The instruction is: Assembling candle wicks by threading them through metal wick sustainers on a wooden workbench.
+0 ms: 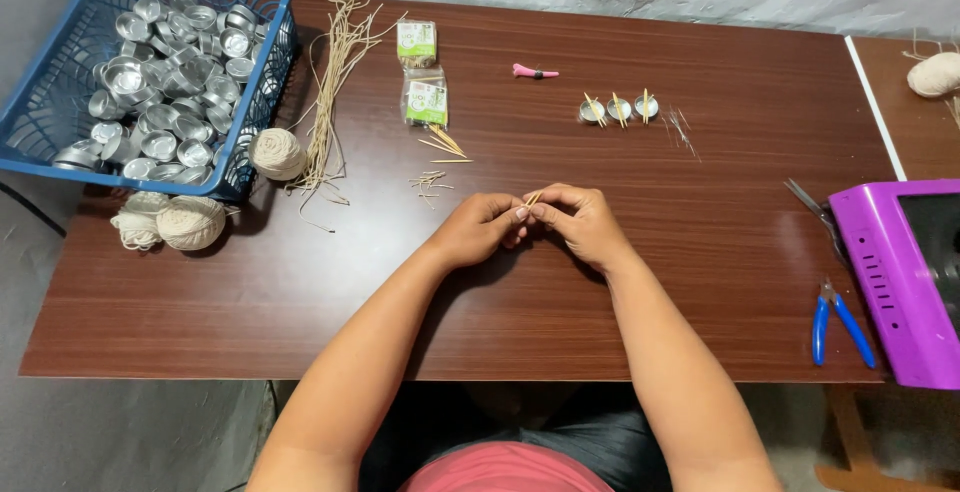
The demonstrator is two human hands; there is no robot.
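We see both hands meeting at the middle of the brown wooden table [620, 352]. The left hand [478, 232] and the right hand [580, 224] touch at the fingertips, and together they pinch a thin wooden stick [533, 197], whose short end rises above the fingers.

Beyond the hands lie some loose sticks [432, 180], and a little further two small packets [421, 74] with green labels. To the right of the packets is a small pink tool [533, 72], and then three little metal cups [619, 109] in a row, each with a stick laid across it.

At the far left corner stands a blue plastic basket [40, 92] full of empty metal cups. Beside it lies a bundle of long pale wicks [335, 82], and near its front side are three balls of cream string [190, 220].

At the right edge we see a purple machine [890, 272], with blue-handled pliers [838, 320] just beside it and scissors [805, 199] near its upper corner.
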